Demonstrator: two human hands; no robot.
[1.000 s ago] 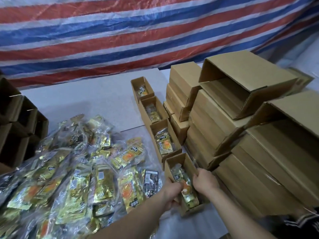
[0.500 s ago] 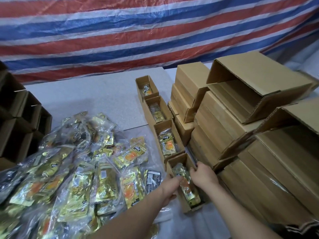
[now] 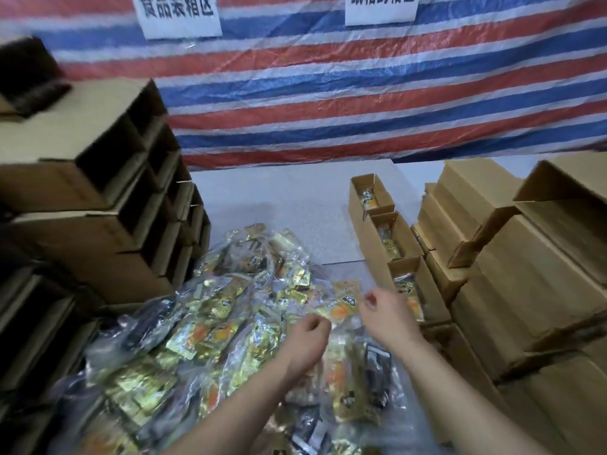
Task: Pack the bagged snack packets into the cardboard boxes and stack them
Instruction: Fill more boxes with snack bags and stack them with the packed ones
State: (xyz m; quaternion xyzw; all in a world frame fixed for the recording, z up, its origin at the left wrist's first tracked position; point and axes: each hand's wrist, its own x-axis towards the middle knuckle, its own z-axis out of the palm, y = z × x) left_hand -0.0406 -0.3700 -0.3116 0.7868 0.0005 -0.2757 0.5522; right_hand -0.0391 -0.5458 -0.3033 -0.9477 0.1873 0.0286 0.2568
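Observation:
A heap of bagged snack packets, gold and orange in clear plastic, covers the table's near left. Along its right edge runs a row of open cardboard boxes, far, middle and near, each with a packet inside. Both hands hover over the heap beside the near box. My left hand and my right hand have loosely curled fingers and hold nothing that I can see. An orange packet lies between them.
Closed cardboard boxes are stacked high on the right. On the left stands a stack of empty boxes lying on their sides. The grey table top ends at a red, white and blue striped tarp with two paper signs.
Both hands have left the nearest open box and moved left over the packet heap. The view has swung up and left, showing the left box stack and the signs.

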